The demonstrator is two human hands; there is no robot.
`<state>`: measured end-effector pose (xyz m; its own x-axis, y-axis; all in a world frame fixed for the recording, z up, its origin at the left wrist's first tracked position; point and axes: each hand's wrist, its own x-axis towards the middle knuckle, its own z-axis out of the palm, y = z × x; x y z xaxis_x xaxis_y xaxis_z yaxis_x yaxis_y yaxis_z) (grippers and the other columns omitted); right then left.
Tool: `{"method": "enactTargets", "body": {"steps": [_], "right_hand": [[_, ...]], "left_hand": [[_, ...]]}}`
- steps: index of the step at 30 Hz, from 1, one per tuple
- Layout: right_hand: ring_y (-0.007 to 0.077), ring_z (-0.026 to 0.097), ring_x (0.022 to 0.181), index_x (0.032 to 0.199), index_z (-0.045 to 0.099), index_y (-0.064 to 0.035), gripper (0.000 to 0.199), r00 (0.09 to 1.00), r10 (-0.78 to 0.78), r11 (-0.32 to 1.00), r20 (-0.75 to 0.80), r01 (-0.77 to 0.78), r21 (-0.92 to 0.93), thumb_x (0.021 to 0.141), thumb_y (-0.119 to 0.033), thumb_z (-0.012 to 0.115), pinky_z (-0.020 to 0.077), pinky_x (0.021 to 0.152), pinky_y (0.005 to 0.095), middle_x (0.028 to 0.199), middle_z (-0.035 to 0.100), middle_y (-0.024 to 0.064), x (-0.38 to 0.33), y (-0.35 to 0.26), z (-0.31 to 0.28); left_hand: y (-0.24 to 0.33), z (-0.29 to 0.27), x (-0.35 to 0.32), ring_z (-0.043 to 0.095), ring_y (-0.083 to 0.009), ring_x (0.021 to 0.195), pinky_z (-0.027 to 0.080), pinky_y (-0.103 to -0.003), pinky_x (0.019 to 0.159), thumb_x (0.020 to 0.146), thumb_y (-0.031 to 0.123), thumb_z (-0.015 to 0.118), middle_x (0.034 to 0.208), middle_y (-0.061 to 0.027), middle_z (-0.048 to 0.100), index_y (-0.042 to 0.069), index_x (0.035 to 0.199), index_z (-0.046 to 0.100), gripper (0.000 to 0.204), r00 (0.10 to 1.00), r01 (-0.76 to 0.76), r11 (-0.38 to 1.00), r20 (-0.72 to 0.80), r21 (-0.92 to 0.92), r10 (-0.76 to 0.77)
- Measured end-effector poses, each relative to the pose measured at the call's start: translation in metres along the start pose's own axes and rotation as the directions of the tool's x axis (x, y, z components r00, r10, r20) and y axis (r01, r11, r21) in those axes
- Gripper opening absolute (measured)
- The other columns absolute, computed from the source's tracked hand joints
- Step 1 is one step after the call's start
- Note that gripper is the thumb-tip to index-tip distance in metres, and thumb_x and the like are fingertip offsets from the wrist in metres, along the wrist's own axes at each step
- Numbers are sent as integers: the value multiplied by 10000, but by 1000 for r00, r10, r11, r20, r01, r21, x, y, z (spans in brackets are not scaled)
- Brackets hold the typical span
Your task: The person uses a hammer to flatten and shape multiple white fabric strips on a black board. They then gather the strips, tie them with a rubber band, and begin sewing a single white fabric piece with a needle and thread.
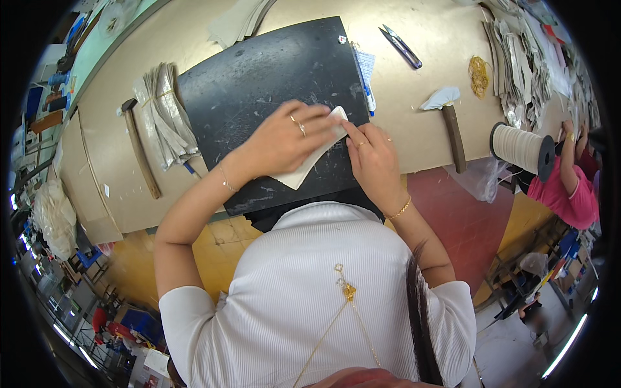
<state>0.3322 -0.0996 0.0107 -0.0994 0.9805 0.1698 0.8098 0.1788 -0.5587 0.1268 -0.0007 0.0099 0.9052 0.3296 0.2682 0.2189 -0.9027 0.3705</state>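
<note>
My white ribbed short-sleeved top point(323, 278), thin gold necklace with a small pendant point(348, 291), a ring on my left hand point(284, 139), a ring on my right hand point(374, 161), slim gold bracelets at both wrists, dark hair over my right shoulder

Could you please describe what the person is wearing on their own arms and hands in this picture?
Both forearms are bare; short sleeves of a white ribbed top end near the shoulders. The left hand wears a thin ring, with a fine bracelet at the wrist. The right hand also shows a ring, and a gold beaded bracelet circles its wrist.
</note>
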Motion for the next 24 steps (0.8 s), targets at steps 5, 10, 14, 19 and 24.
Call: {"method": "enactTargets", "body": {"steps": [5, 10, 14, 19, 24], "right_hand": [[290, 580, 813, 1207, 659, -35, 336, 998, 34, 999, 47, -36, 36, 874, 0, 641, 477, 756, 388, 911, 586, 105, 3, -2, 1], [293, 613, 823, 1219, 638, -30, 350, 985, -97, 995, 141, 100, -15, 869, -26, 641, 494, 757, 393, 969, 581, 109, 43, -7, 10], [317, 637, 839, 1237, 632, -45, 379, 966, 62, 994, 252, -81, 68, 860, -41, 664, 521, 753, 396, 1004, 590, 130, 54, -17, 2], [216, 580, 687, 1218, 655, -40, 380, 957, 126, 976, 261, -167, 142, 842, -23, 707, 499, 675, 327, 913, 590, 110, 48, -17, -4], [214, 580, 655, 1141, 691, -24, 293, 960, 124, 962, 253, -179, 206, 850, -49, 710, 495, 658, 329, 825, 605, 105, 50, -15, -1]], "left_hand": [[14, 5, -14, 556, -264, 1218, 415, -448, 1062, 865, 147, 662, 1345, -61, 591, 89, 1152, 677, 293, 998, 55, 998, 29, -36, -54], [26, 8, -35, 530, -273, 1272, 403, -454, 1071, 834, 79, 668, 1386, -81, 562, 91, 1221, 635, 389, 955, 295, 955, -10, 18, -295], [5, -9, -41, 485, -268, 1331, 388, -468, 1090, 814, 34, 647, 1406, -72, 551, 77, 1206, 633, 395, 972, 235, 970, -48, 66, -232], [-16, -14, -38, 519, -231, 1295, 396, -431, 1079, 855, 112, 635, 1349, -62, 592, 50, 1166, 658, 318, 992, 125, 992, -6, 11, -125], [-10, -11, -41, 532, -246, 1277, 407, -428, 1039, 870, 139, 668, 1375, -68, 577, 72, 1217, 629, 356, 976, 219, 971, -25, 96, -218]]}}
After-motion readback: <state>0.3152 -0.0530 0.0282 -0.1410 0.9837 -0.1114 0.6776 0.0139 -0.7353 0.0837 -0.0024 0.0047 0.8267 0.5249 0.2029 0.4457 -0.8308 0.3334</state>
